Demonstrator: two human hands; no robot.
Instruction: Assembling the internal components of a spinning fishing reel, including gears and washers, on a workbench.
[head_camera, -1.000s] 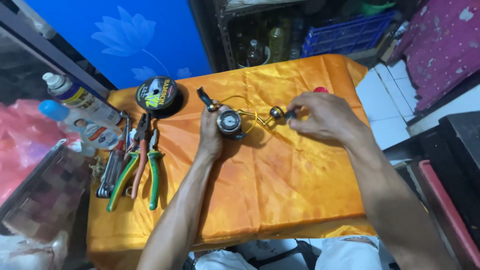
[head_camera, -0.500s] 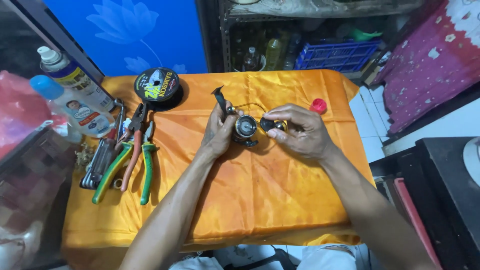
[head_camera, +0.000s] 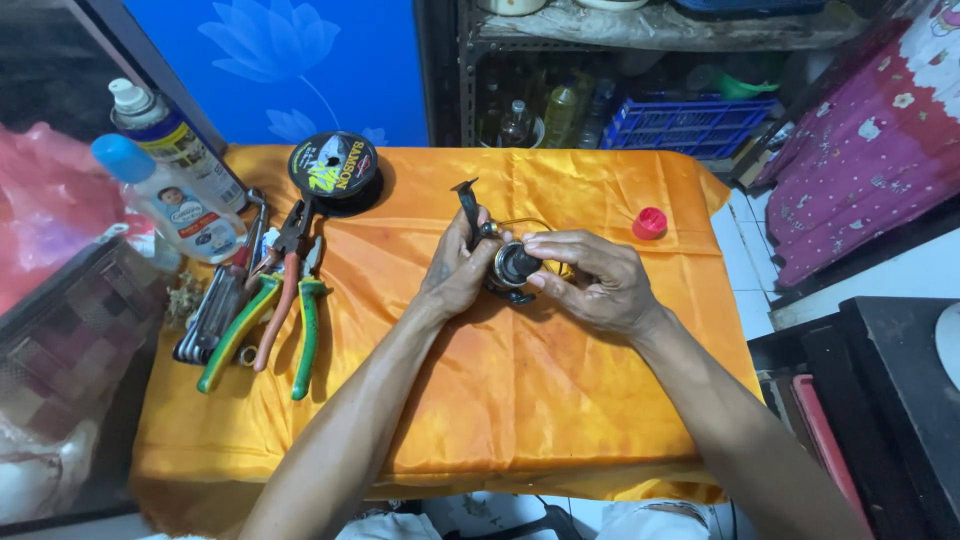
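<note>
A small dark fishing reel (head_camera: 511, 266) sits between both hands over the orange cloth (head_camera: 520, 400) on the table. My left hand (head_camera: 455, 270) grips the reel's body from the left, and the black foot of the reel sticks up past my fingers. My right hand (head_camera: 590, 280) closes on the reel's round front spool from the right, fingertips on its rim. Most of the reel is hidden by my fingers.
At the left lie green-handled and red-handled pliers (head_camera: 285, 300), a set of metal keys (head_camera: 215, 310) and two bottles (head_camera: 175, 185). A black spool of line (head_camera: 333, 170) is at the back. A red cap (head_camera: 649, 223) rests at the cloth's right edge. Shelves stand behind.
My right hand has moved left from the reel's handle side onto the front spool. Both hands and the reel have come closer together near the table's middle.
</note>
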